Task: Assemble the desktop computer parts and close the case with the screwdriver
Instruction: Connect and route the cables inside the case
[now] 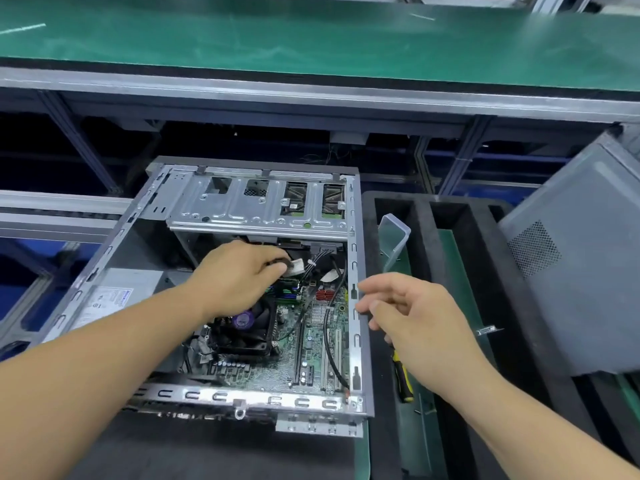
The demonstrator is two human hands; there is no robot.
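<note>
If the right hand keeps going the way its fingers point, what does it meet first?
Most likely the case's right edge rail: the right hand points left with its fingertips right at that rail. Past it lies the motherboard. Depth is unclear.

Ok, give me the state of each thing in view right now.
Computer case: open, side panel off.
Side panel: leaning at right, not fitted.
Screwdriver: lying unused beside the case.
Left hand: grips cables inside the case.
Right hand: loosely curled, holding nothing.
</note>
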